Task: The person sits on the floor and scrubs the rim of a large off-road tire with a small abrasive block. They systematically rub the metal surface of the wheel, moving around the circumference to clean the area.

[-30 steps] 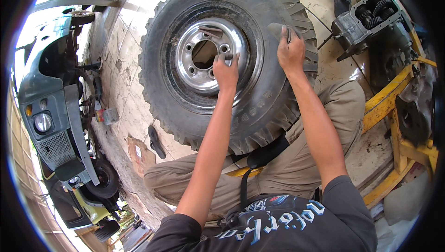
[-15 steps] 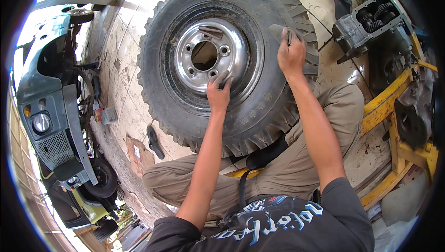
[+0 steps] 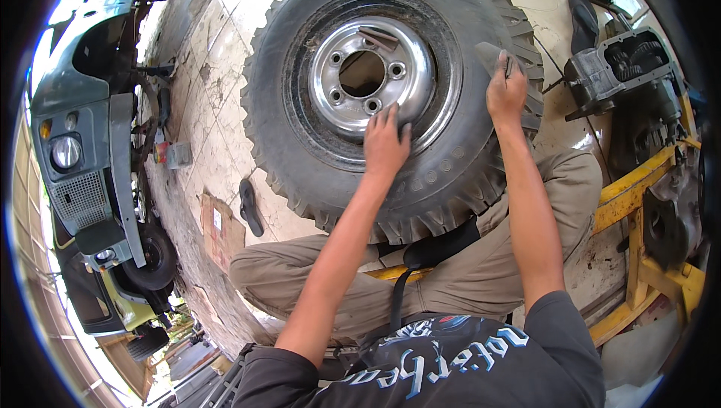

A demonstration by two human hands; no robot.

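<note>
A large knobby tyre (image 3: pixel 270 93) lies flat before me, with a shiny silver wheel rim (image 3: pixel 409 81) in its middle. My left hand (image 3: pixel 387 145) rests on the near part of the rim, fingers stretched and thumb apart; nothing shows in it, though its palm side is hidden. Over the tyre's right sidewall, my right hand (image 3: pixel 507 91) pinches a thin grey sheet (image 3: pixel 488 55), which looks like sandpaper. Folded brown strips (image 3: pixel 378 39) lie on the far side of the rim, beside the round centre hole.
An opened metal gearbox (image 3: pixel 627 70) with gears inside stands at the right, near a yellow metal frame (image 3: pixel 635 190). Sandals (image 3: pixel 250 209) and flattened cardboard (image 3: pixel 220 231) lie on the tiled floor. Vehicle bodies (image 3: pixel 82 153) stand at the left.
My left hand has gone from bunched fingers on the rim to stretched fingers. My right hand still holds the grey sheet. The whole view has shifted, with the wheel now farther right and higher.
</note>
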